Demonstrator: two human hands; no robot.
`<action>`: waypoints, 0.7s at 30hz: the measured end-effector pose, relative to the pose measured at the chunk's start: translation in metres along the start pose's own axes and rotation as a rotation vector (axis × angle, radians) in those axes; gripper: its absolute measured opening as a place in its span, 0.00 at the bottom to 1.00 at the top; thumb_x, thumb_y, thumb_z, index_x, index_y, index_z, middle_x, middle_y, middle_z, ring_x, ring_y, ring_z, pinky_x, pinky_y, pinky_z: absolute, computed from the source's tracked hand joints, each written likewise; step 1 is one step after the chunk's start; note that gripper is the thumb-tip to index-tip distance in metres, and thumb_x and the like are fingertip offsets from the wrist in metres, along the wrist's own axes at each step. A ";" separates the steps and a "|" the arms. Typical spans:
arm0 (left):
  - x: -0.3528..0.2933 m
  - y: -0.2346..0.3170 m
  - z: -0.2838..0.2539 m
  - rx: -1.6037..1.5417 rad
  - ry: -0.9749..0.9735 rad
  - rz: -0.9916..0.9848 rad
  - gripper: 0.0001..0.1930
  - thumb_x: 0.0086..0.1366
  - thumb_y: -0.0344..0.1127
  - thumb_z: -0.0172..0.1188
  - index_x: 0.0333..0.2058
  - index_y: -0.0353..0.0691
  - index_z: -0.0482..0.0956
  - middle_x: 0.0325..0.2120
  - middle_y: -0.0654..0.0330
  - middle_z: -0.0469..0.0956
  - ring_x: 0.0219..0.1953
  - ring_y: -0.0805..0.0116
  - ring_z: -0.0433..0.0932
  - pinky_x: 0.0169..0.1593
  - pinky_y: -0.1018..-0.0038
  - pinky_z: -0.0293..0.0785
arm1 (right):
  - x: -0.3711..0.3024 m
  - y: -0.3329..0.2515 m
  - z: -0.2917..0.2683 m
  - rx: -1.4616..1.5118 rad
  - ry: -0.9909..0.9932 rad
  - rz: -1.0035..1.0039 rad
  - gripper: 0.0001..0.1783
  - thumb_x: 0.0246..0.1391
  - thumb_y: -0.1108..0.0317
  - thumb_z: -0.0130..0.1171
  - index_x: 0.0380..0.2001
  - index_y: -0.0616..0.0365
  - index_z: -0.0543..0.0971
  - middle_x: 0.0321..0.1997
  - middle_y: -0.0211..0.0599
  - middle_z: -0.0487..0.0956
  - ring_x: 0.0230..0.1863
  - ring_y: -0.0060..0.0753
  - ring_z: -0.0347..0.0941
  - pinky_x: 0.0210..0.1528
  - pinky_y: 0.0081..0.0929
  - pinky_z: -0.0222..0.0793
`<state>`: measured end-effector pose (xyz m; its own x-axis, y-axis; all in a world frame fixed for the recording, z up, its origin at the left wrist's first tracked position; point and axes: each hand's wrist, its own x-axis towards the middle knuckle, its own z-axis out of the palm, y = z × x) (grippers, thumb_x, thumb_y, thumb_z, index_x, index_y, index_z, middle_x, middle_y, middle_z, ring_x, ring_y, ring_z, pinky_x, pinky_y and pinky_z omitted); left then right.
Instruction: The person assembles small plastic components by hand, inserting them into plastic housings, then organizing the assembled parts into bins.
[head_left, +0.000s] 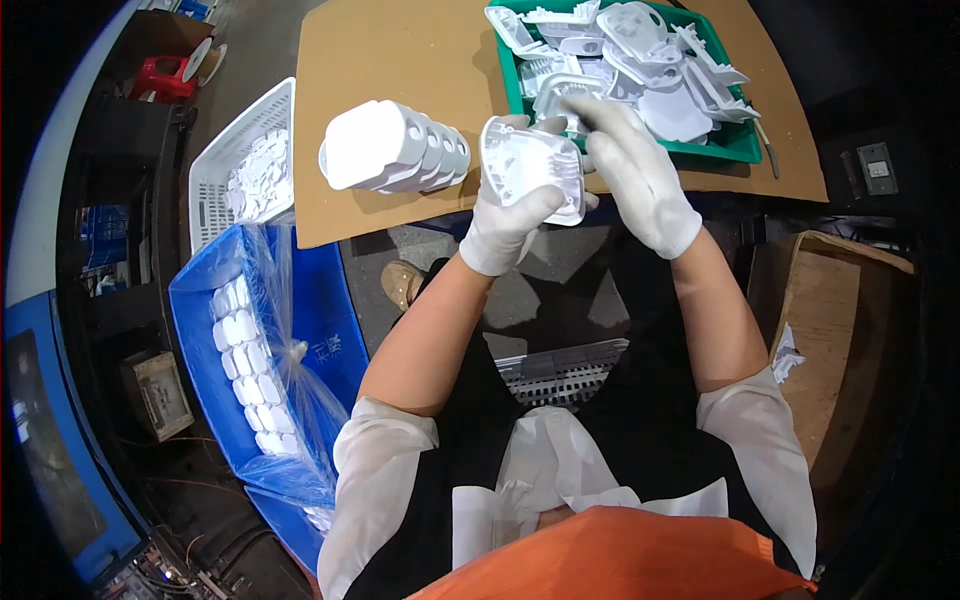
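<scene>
My left hand, in a white glove, grips a white plastic housing over the table's near edge. The hollow, ribbed inside of this part faces me, with the thumb across its lower rim. Just to its right is my right hand, also gloved, its fingers stretched out and close to the part's upper right side; whether they touch it I cannot tell. Left of the held part, a stack of white housings stands on the table. Beyond my hands, a green bin is heaped with similar white parts.
Brown cardboard covers the table; a thin tool lies right of the bin. At left are a white basket of small parts and a blue box with plastic lining and rows of white parts. A wooden box stands right.
</scene>
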<state>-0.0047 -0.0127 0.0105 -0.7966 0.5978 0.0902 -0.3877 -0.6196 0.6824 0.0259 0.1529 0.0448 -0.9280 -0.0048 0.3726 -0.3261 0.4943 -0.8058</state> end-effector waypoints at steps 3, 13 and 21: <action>-0.001 0.004 -0.013 0.053 -0.033 0.023 0.42 0.53 0.31 0.68 0.61 0.48 0.50 0.57 0.53 0.64 0.53 0.57 0.71 0.51 0.60 0.76 | -0.003 -0.011 0.000 -0.003 -0.078 0.009 0.20 0.59 0.65 0.45 0.53 0.59 0.74 0.43 0.44 0.70 0.38 0.36 0.71 0.43 0.29 0.68; 0.000 0.007 -0.011 0.219 0.042 0.104 0.36 0.57 0.26 0.58 0.61 0.41 0.50 0.58 0.51 0.64 0.56 0.63 0.68 0.58 0.66 0.68 | -0.010 -0.024 0.009 -0.152 -0.091 -0.077 0.20 0.49 0.74 0.53 0.47 0.59 0.78 0.37 0.45 0.72 0.36 0.41 0.70 0.40 0.30 0.68; 0.001 0.006 -0.013 0.295 0.047 0.138 0.34 0.56 0.26 0.55 0.60 0.40 0.51 0.57 0.52 0.65 0.53 0.65 0.69 0.56 0.68 0.68 | -0.009 -0.024 0.012 -0.150 -0.135 -0.050 0.20 0.48 0.75 0.53 0.47 0.58 0.78 0.38 0.43 0.72 0.36 0.39 0.71 0.40 0.28 0.69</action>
<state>-0.0139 -0.0225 0.0056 -0.8554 0.4900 0.1678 -0.1290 -0.5153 0.8472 0.0399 0.1308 0.0551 -0.9303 -0.1440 0.3373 -0.3513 0.6142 -0.7066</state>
